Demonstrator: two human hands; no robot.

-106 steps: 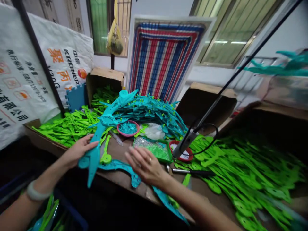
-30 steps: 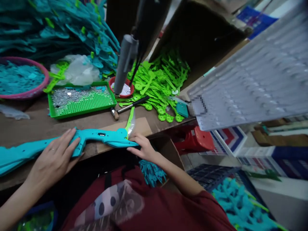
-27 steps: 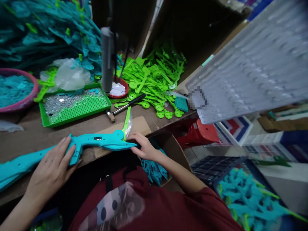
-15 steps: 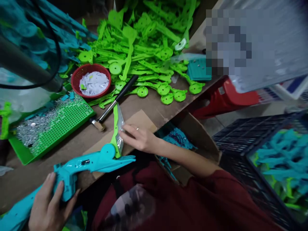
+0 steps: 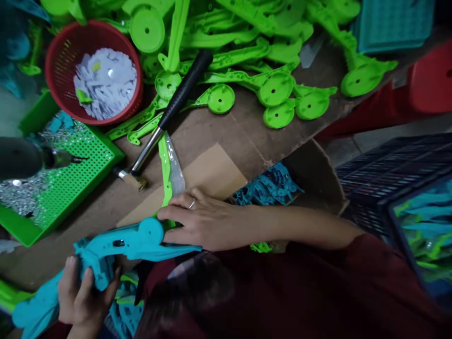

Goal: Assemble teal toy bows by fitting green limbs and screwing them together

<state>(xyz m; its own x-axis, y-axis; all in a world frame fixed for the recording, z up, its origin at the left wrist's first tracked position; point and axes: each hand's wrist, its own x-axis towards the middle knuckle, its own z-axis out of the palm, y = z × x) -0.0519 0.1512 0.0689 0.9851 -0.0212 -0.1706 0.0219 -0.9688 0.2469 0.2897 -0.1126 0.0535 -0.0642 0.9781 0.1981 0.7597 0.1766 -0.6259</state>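
My left hand (image 5: 83,296) is wrapped round a long turquoise plastic part (image 5: 116,242), gripping it by its blocky middle section. The part's round disc end points towards my right hand (image 5: 208,223), which wears a ring. The right fingertips and thumb close beside that disc, over the lower end of a bright green plastic strip (image 5: 165,169) with a clear grey blade (image 5: 174,167). How the strip meets the disc is hidden by the fingers. Beneath the strip lies a flat piece of cardboard (image 5: 215,174). A hammer (image 5: 151,143) with a black handle rests just beyond.
A green perforated tray (image 5: 84,165) holds small metal pieces, with a screwdriver tip (image 5: 76,160) above it. A red basket (image 5: 137,89) contains whitish pieces. Green plastic parts (image 5: 275,89) pile up behind. To the right are an open carton (image 5: 318,174) and a dark crate (image 5: 367,179).
My right hand has moved down the green strip from the clear blade to the turquoise disc. My left hand keeps its hold. The view has come closer to the table.
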